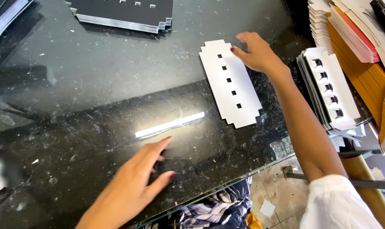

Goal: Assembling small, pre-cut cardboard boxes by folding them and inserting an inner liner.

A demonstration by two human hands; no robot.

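My right hand (256,53) reaches across the dark glass-topped table (95,85) and rests its fingers on the far right edge of a white die-cut card sheet (230,85) with a row of small square holes. The sheet lies flat on the table. My left hand (135,182) hovers flat and empty over the near part of the table, fingers apart, touching or just above the glass.
A stack of dark die-cut sheets (124,12) lies at the far edge. To the right stands a stack of white punched sheets (328,89), with orange and white card piles (362,38) behind. A ceiling light's reflection (169,125) shines on the glass. The table's near edge (226,182) runs diagonally.
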